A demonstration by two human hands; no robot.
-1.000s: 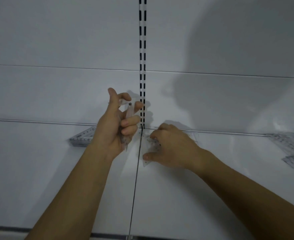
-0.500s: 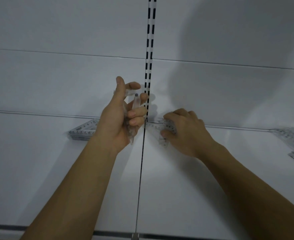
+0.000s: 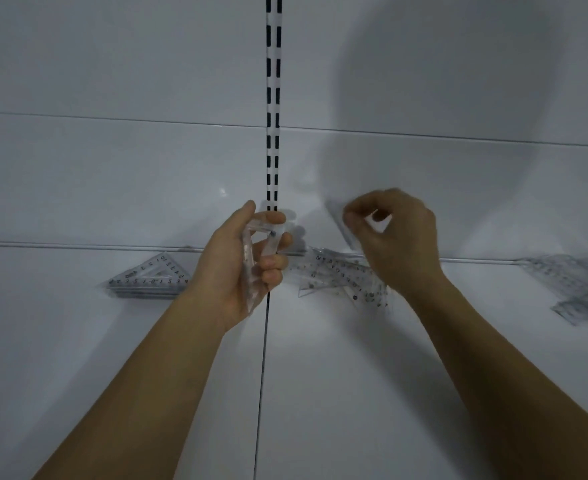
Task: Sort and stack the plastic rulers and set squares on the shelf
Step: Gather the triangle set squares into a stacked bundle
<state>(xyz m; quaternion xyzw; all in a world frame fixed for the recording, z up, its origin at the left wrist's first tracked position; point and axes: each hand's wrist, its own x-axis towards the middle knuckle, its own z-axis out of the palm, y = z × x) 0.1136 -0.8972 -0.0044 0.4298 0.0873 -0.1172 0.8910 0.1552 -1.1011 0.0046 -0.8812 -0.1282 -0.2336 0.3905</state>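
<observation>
I have the left hand (image 3: 242,263) curled round a small bunch of clear set squares (image 3: 251,268), held on edge above the shelf (image 3: 320,375), just left of the seam where its two panels meet. The right hand (image 3: 394,240) is lifted off the shelf with thumb and forefinger pinched on another clear set square (image 3: 342,225); that piece is blurred, so I can tell it is held up near the back wall but not exactly how it is turned. Directly below the right hand lies a loose heap (image 3: 341,278) of transparent pieces, overlapping at odd angles and unsorted. To the left, well apart from it, a neat stack of set squares (image 3: 150,280) sits squared up on the shelf, and at the far right a blurred pile (image 3: 576,289) waits. I judge this to be the gathering step: like pieces are being picked one at a time from the heap and added to the bunch in the left hand. The next move, as I see it, calls for bringing the pinched piece across, turning it to match the bunch, and slipping it in flush. The plastic is thin and slick, so the grip must stay firm at the edges.
</observation>
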